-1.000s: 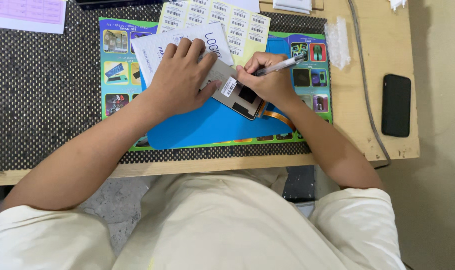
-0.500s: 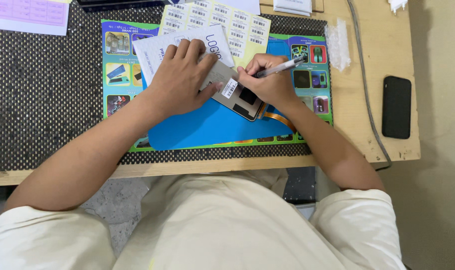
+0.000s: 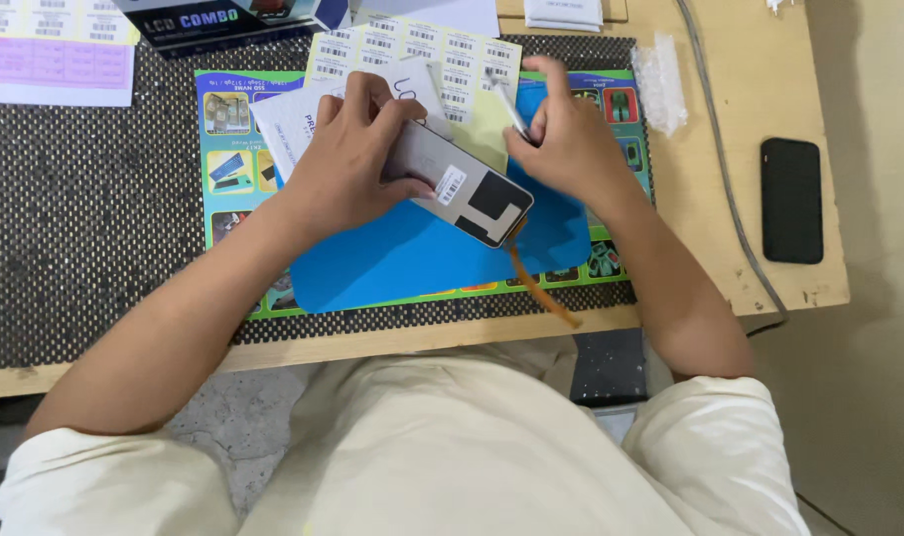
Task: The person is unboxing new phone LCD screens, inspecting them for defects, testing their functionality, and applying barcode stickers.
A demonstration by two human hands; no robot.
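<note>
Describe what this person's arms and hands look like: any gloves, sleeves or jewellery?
Both arms are bare from the short sleeves down. The left hand and right hand wear no gloves, and no watch, ring or bracelet shows. The cream-coloured short-sleeved shirt is plain, its loose sleeves ending above the elbows. The fingers are uncovered.

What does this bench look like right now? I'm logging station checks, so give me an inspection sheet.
Surface: wooden table with dark woven mat and blue work mat.
Job's things: grey screen panel with orange ribbon; pen.
Clutter: label sheet, black phone, plastic wrap.
Hands: left hand grips panel; right hand holds pen.
Cables: grey cable along right edge.
Surroundings: nothing seen.
</note>
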